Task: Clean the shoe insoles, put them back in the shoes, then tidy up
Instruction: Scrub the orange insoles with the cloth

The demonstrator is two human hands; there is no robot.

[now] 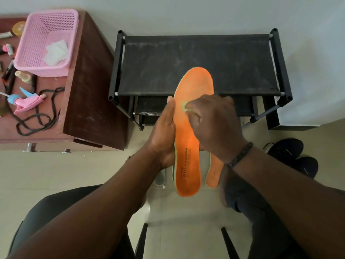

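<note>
So the orange insole is held up over the lap, toe end pointing away toward the black shoe rack, heel end nearest the camera with some dark printed lettering on it; the left hand cups it from the left edge, thumb lying straight along the side and fingers wrapped behind, so it's got a proper hold; the right hand is curled over a small pale wipe, pressing it onto the orange surface about midway up; only a bit of that wipe peeks out past the fingers. A second orange insole sits lower down just behind the right wrist, which has a dark bracelet on it; can't tell exactly what it's resting on. Pair of dark shoes on the tiled floor off to the right. Over on the left there's a brown table with a pink basket holding a few white wipes, a pink and blue spray bottle, and a black lace snaking around near it.
</note>
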